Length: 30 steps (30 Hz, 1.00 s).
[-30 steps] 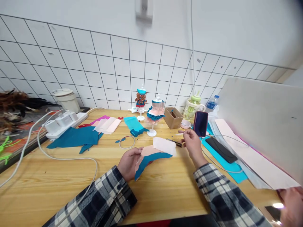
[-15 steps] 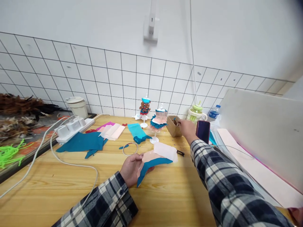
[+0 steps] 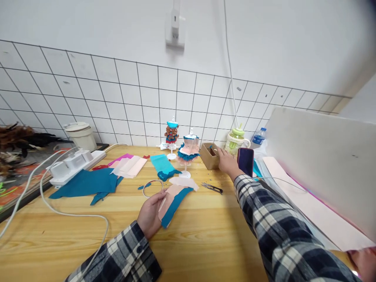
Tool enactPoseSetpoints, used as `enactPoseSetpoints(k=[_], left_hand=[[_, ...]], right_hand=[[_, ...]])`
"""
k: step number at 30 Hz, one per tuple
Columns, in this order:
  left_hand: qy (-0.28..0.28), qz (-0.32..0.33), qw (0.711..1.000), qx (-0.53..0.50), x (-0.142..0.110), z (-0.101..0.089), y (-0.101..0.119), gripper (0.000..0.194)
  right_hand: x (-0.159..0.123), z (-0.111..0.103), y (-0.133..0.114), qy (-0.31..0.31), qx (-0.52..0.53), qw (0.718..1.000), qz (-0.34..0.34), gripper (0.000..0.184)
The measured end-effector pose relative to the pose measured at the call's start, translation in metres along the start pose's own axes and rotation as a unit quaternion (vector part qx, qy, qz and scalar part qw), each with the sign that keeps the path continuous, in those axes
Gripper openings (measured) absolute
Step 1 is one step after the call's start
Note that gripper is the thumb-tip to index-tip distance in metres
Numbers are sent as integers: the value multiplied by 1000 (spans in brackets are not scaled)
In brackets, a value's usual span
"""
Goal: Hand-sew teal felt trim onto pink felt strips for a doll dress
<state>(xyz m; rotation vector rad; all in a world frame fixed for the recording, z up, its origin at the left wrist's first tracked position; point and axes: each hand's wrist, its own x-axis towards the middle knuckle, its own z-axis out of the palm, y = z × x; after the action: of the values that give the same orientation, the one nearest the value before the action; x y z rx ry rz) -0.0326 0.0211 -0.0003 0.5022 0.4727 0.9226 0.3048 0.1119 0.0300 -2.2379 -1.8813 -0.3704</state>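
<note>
My left hand (image 3: 152, 213) is closed around one end of a layered strip of thin cloth or crepe-like sheet, peach with a teal border (image 3: 176, 203). A whitish flap (image 3: 183, 182) sticks out from its far side. My right hand (image 3: 229, 162) reaches forward to the right rim of a small brown cardboard box (image 3: 209, 158). Its fingertips are bent together there, and anything between them is hidden. A thin ring (image 3: 152, 196) lies just beyond my left hand. Thread snips (image 3: 212, 188) rest right of the strip. Behind it stands a miniature dress form (image 3: 189, 150) wearing peach and teal ruffles.
A second small dress form (image 3: 172, 135) is behind. Turquoise sheet (image 3: 161, 164), teal sheet (image 3: 88, 182) and pale pink sheets (image 3: 129, 166) lie on the table. A phone (image 3: 245, 161) stands by my right wrist. A white cable (image 3: 73, 214) and power strip (image 3: 78, 168) are left.
The view has shifted slightly right. The strip in my left hand has tilted and drawn back, showing the whole thread snips. My right hand stays at the box with its fingers nearer the rim.
</note>
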Motion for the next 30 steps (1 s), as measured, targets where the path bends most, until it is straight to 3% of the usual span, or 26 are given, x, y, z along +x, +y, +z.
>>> enactPoseSetpoints(k=[3, 6, 11, 14, 19, 27, 30], left_hand=[[-14, 24, 1000, -12, 1, -5, 1, 44], [-35, -3, 999, -29, 4, -10, 3, 39], [-41, 10, 999, -28, 7, -10, -1, 44], [-18, 17, 1000, 5, 8, -8, -5, 49], [3, -56, 998, 25, 9, -7, -4, 40], [11, -82, 996, 29, 10, -13, -6, 40], [17, -80, 996, 34, 10, -13, -7, 39]], right_hand=[[-12, -4, -9, 61, 15, 998, 14, 65], [-21, -7, -18, 107, 45, 993, -26, 53], [-5, -12, -23, 97, 60, 993, 14, 53], [9, -16, -20, 86, 39, 996, -4, 55], [18, -15, -12, 46, 21, 999, 3, 35], [27, -8, -3, 47, 51, 996, 47, 39], [27, -5, -5, 48, 66, 996, 26, 56]])
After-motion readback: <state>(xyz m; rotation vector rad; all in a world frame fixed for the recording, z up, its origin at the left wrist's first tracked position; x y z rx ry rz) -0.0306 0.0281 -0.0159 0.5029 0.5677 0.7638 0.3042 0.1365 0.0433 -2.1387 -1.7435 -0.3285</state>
